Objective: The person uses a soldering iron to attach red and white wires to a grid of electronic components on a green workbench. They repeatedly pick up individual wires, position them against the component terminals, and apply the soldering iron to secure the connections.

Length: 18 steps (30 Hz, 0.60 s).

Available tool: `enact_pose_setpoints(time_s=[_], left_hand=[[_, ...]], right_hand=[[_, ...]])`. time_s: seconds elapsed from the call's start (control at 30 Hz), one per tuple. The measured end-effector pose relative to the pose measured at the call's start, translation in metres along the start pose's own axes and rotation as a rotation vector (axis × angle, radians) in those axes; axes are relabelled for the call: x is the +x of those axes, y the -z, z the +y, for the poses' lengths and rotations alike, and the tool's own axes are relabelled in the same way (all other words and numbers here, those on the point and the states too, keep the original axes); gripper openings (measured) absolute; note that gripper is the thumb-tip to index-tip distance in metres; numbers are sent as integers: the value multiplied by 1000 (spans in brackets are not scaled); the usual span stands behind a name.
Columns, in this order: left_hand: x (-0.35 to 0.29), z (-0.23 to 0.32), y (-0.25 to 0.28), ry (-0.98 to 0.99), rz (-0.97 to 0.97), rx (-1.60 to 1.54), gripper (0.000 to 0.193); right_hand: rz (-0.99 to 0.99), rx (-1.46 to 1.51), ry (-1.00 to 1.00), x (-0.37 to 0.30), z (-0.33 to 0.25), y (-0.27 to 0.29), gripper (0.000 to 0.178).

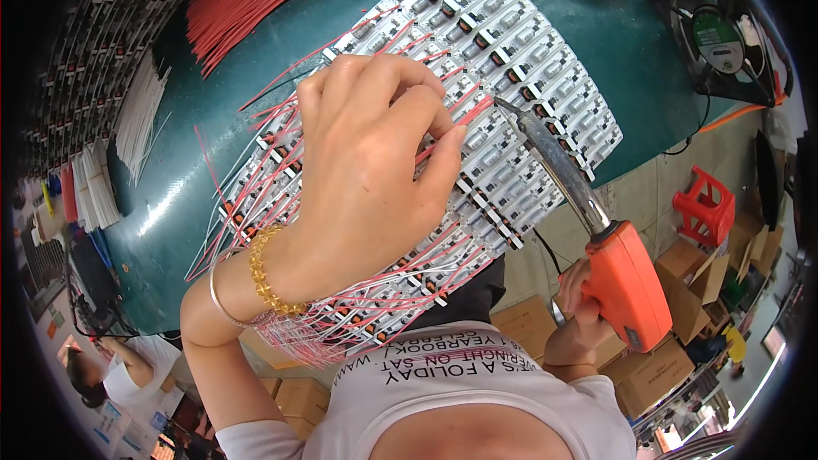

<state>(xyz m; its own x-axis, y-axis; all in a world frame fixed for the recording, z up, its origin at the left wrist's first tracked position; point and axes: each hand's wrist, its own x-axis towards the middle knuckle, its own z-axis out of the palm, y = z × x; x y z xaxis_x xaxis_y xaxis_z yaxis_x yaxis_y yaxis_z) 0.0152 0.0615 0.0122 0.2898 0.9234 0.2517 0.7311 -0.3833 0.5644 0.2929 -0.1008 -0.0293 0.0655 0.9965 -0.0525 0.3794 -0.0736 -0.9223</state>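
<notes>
Pinching red wires [475, 110] over the circuit boards [528, 64] on the counter [609, 34], left fingers [442, 166] are probably steadying 'em. Right fingers [577, 283] grip the soldering iron [626, 277] well back from its tip [503, 106], presumably dodging heat.

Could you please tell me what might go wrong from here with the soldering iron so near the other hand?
The tip of the soldering iron in the right hand is close to the left hand's fingertips; if hot, it might burn them. A slip could also scorch the pinched red wires. Loose red and white wires lie close to the yellow beaded bracelet, which might snag one.
</notes>
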Motion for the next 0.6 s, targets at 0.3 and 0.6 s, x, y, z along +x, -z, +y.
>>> enact_pose_setpoints(time_s=[0.3, 0.6], left_hand=[[1, 1, -2, -13, 5, 8, 12], [1, 1, 3, -32, 19, -106, 10]], right_hand=[[37, 362, 151, 21, -9, -11, 76], [60, 395, 70, 19, -25, -15, 75]])
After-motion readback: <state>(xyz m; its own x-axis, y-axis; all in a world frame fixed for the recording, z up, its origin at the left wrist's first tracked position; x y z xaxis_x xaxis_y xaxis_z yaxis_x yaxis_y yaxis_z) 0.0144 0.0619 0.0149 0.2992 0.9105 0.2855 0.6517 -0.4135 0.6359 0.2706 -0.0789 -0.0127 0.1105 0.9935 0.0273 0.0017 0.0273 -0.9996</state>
